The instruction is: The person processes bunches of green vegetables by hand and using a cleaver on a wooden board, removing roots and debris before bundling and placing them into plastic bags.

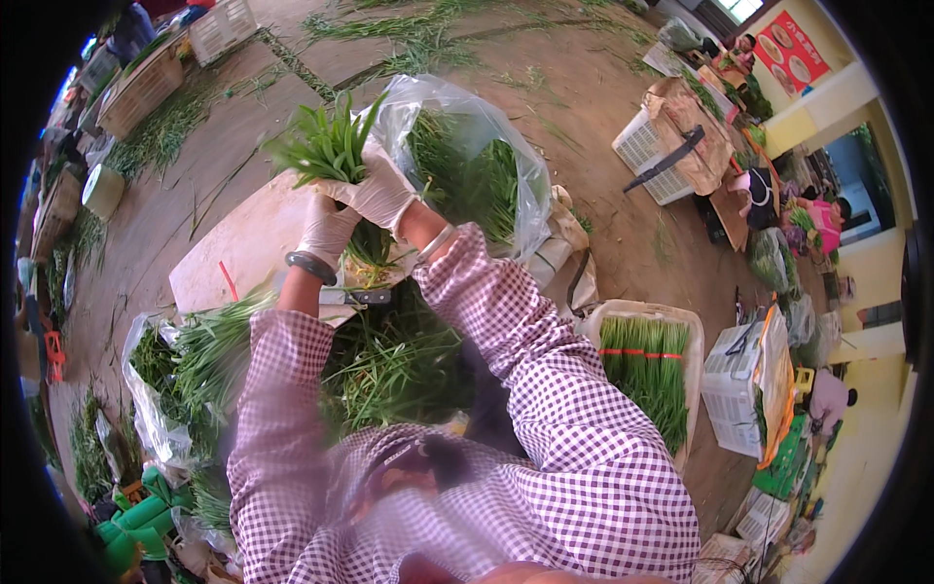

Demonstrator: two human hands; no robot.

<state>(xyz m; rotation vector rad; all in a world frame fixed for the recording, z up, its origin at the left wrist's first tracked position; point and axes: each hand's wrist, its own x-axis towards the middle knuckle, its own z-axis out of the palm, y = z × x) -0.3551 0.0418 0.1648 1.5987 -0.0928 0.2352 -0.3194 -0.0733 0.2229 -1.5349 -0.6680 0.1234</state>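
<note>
A bunch of leafy greens is gripped between both hands, its leaf tips fanning towards the far side. My left hand, in a thin white glove, wraps the lower part of the bunch. Above it my right hand, gloved the same way, closes round the leaves. Stems hang below the hands over a pale board. On the board's near edge lies a knife with a dark handle, its blade partly hidden behind my left wrist. A red strip rests on the board.
Beyond my right forearm stands a clear plastic bag of greens. At right, a white crate holds bundles tied with red bands. Loose chive-like greens lie left; cut leaves heap before me. A crate bears brown sacking.
</note>
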